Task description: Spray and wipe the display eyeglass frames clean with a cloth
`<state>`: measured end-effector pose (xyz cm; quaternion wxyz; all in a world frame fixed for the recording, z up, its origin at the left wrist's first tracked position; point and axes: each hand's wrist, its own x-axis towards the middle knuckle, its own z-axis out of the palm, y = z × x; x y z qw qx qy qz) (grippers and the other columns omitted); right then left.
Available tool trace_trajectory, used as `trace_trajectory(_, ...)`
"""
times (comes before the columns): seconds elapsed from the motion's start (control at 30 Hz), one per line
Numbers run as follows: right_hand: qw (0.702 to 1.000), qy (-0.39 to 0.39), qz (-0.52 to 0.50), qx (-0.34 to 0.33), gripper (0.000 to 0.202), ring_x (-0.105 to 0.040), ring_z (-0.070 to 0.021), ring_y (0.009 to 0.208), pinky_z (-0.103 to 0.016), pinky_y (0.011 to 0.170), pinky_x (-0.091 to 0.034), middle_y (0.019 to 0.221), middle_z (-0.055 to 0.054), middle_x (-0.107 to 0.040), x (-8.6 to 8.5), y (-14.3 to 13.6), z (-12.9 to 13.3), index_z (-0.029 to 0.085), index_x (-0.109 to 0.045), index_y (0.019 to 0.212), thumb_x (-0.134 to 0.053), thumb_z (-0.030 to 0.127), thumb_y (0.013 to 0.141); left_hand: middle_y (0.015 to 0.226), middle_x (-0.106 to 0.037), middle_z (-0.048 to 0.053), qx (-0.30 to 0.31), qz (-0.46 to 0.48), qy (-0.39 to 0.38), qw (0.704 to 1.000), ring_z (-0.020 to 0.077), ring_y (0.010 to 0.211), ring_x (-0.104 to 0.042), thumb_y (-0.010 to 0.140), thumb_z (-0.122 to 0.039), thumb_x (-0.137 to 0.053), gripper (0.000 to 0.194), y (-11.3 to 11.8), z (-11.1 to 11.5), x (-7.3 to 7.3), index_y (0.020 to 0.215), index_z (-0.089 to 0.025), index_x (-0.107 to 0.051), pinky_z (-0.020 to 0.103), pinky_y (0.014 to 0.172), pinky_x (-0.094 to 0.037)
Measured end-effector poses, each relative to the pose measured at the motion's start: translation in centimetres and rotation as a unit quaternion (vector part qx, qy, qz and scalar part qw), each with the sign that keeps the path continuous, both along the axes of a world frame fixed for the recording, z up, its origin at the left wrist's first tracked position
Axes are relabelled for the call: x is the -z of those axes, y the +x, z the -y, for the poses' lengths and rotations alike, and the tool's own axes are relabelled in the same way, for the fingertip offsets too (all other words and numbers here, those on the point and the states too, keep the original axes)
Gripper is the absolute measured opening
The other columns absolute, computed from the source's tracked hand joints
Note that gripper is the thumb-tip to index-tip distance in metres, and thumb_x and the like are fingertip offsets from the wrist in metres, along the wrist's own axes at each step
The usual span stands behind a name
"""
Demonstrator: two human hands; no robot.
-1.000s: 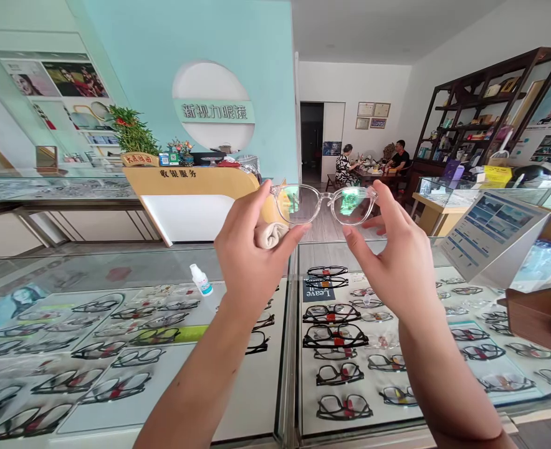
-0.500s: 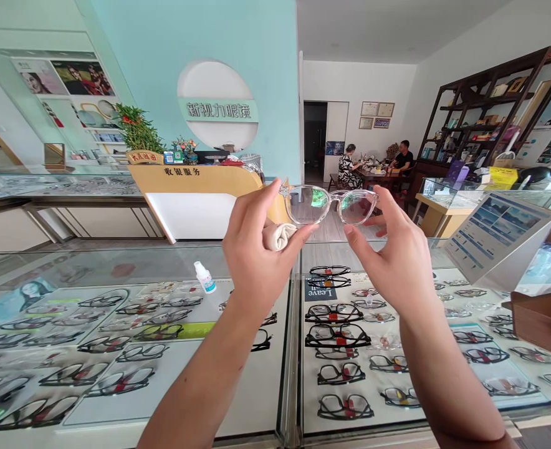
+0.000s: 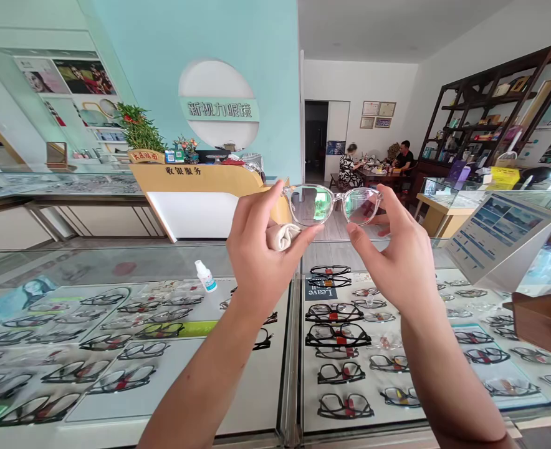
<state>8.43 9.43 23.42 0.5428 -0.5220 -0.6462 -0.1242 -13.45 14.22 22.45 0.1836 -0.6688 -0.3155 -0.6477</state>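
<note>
Raised in front of me above the glass counter is a pair of clear-framed eyeglasses (image 3: pixel 338 196), with greenish reflections on both lenses. My left hand (image 3: pixel 261 240) pinches the left end of the frame and also keeps a rolled cream cloth (image 3: pixel 283 237) in its palm. The other end of the frame is between the thumb and fingers of my right hand (image 3: pixel 392 249). Below and left of my left hand, a small white spray bottle (image 3: pixel 205 277) with a blue label stands on the counter top.
The glass display counter (image 3: pixel 296 374) holds many rows of eyeglasses. On its right stand a tilted printed sign (image 3: pixel 500 240) and a brown box (image 3: pixel 544 324). Beyond is a wooden reception desk (image 3: pixel 201 181). Two people sit at a table (image 3: pixel 373 174) far back.
The eyeglasses and both hands have shifted slightly right, and the green reflections on the lenses have grown larger. The grip looks the same.
</note>
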Motion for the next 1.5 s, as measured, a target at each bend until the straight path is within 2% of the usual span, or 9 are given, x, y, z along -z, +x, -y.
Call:
trace_trajectory(0.13, 1.0, 0.006, 0.001, -0.002, 0.068, -0.08, -0.0315, 0.094, -0.05, 0.083, -0.065, 0.111, -0.011, -0.085, 0.0, 0.0, 0.0, 0.024, -0.061, 0.165, -0.07, 0.05, 0.102, 0.139, -0.073, 0.011, 0.026, 0.0, -0.016, 1.0, 0.0208, 0.097, -0.073, 0.095, -0.044, -0.097, 0.074, -0.1, -0.1, 0.1, 0.16, -0.029, -0.065, 0.038, 0.084, -0.064)
trace_trajectory(0.33, 1.0, 0.006, 0.006, -0.003, 0.066, -0.079, -0.0306, 0.092, -0.05, 0.082, -0.065, 0.112, -0.011, -0.084, -0.1, 0.0, -0.1, 0.024, -0.062, 0.163, -0.069, 0.05, 0.103, 0.134, -0.075, 0.011, -0.003, 0.002, -0.002, 1.0, 0.0234, 0.1, -0.074, 0.093, -0.048, -0.098, 0.074, 0.1, 0.1, 0.0, 0.157, -0.028, -0.068, 0.041, 0.09, -0.066)
trace_trajectory(0.5, 1.0, 0.007, 0.012, -0.002, 0.068, -0.08, -0.0302, 0.093, -0.048, 0.081, -0.065, 0.112, -0.011, -0.084, 0.1, 0.0, -0.2, 0.025, -0.06, 0.166, -0.069, 0.05, 0.104, 0.137, -0.074, 0.011, 0.0, 0.003, -0.007, 1.0, 0.0233, 0.101, -0.074, 0.094, -0.047, -0.097, 0.074, 0.1, 0.1, 0.0, 0.158, -0.029, -0.067, 0.039, 0.086, -0.065)
trace_trajectory(0.73, 0.999, 0.034, 0.016, -0.031, 0.075, -0.08, -0.0312, 0.109, -0.05, 0.085, -0.069, 0.149, -0.017, -0.076, 0.0, -0.2, 0.1, 0.029, -0.048, 0.178, -0.065, 0.046, 0.107, 0.142, -0.075, 0.011, 0.026, 0.017, -0.045, 0.999, 0.0202, 0.093, -0.073, 0.094, -0.046, -0.096, 0.077, -0.9, -1.5, -0.1, 0.162, -0.03, -0.065, 0.039, 0.086, -0.066)
trace_trajectory(0.83, 0.998, 0.04, 0.025, -0.044, 0.08, -0.078, -0.0318, 0.111, -0.053, 0.087, -0.071, 0.156, -0.016, -0.072, 0.1, -0.4, 0.3, 0.033, -0.041, 0.183, -0.065, 0.046, 0.108, 0.146, -0.076, 0.012, 0.039, 0.027, -0.061, 0.997, 0.0205, 0.093, -0.074, 0.094, -0.048, -0.096, 0.079, -1.5, -2.3, -0.1, 0.165, -0.031, -0.064, 0.038, 0.082, -0.066)
trace_trajectory(0.97, 0.997, 0.045, 0.031, -0.049, 0.084, -0.076, -0.0319, 0.111, -0.054, 0.088, -0.072, 0.159, -0.016, -0.071, 0.2, -0.5, 0.4, 0.036, -0.035, 0.186, -0.065, 0.045, 0.108, 0.148, -0.077, 0.013, 0.049, 0.03, -0.07, 0.996, 0.0194, 0.091, -0.074, 0.093, -0.051, -0.096, 0.081, -1.9, -2.7, -0.1, 0.165, -0.031, -0.064, 0.036, 0.079, -0.066)
trace_trajectory(1.27, 0.997, 0.044, 0.031, -0.052, 0.08, -0.076, -0.03, 0.11, -0.048, 0.084, -0.071, 0.16, -0.016, -0.07, 0.1, -0.5, 0.6, 0.035, -0.039, 0.185, -0.065, 0.043, 0.109, 0.144, -0.078, 0.012, 0.043, 0.032, -0.085, 0.995, 0.0185, 0.09, -0.073, 0.094, -0.045, -0.096, 0.082, -1.8, -2.8, 0.1, 0.167, -0.032, -0.063, 0.036, 0.078, -0.067)
trace_trajectory(1.5, 0.998, 0.041, 0.028, -0.047, 0.082, -0.075, -0.0306, 0.11, -0.053, 0.088, -0.071, 0.157, -0.015, -0.071, 0.1, -0.5, 0.5, 0.036, -0.037, 0.185, -0.065, 0.044, 0.109, 0.145, -0.078, 0.012, 0.057, 0.029, -0.081, 0.995, 0.0185, 0.089, -0.074, 0.094, -0.053, -0.096, 0.081, -2.0, -3.0, 0.0, 0.165, -0.033, -0.065, 0.035, 0.075, -0.065)
